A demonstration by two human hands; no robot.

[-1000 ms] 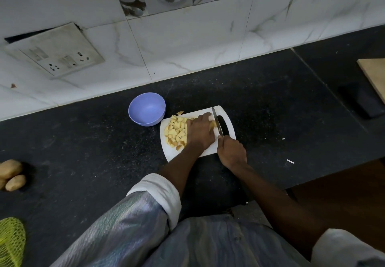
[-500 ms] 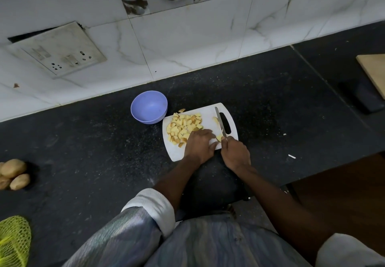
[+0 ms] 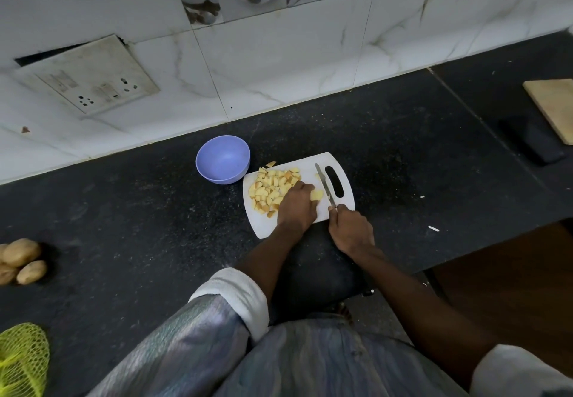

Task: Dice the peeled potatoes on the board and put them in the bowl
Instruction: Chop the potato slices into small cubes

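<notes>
Your left hand point(image 3: 296, 207) is pinning a potato piece point(image 3: 316, 195); your right hand point(image 3: 350, 230) is gripping the knife point(image 3: 325, 184), risking nicked fingers point(image 3: 305, 186).

Nothing can be read; the switch plate point(image 3: 90, 75) markings seem too blurred to make out.

1 bowl point(image 3: 222, 159), 1 cutting board point(image 3: 310, 161), 1 knife point(image 3: 325, 184), 3 unpeeled potatoes point(image 3: 21, 252), 2 hands; diced pieces point(image 3: 273, 187) too many to count.
</notes>
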